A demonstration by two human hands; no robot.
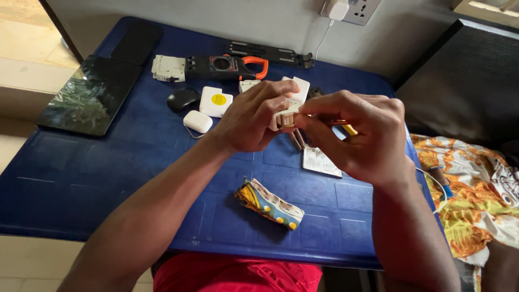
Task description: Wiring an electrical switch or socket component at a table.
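Observation:
My left hand (251,116) grips a white electrical plug (287,111) above the blue plastic table (97,178); its cover is swung up and its metal pins point down. My right hand (359,132) pinches a thin tool with a yellow handle (348,128) against the plug's open side. Both hands meet over the table's middle, slightly right.
On the table lie a patterned fabric pouch (268,204), a white earbud case (198,121), a black mouse (183,99), a white square part with a yellow dot (216,101), a clamp meter (224,67), a white breaker (168,68), a tablet (89,94), a phone (136,42) and a small card (320,160). A wall socket with charger (346,9) is behind.

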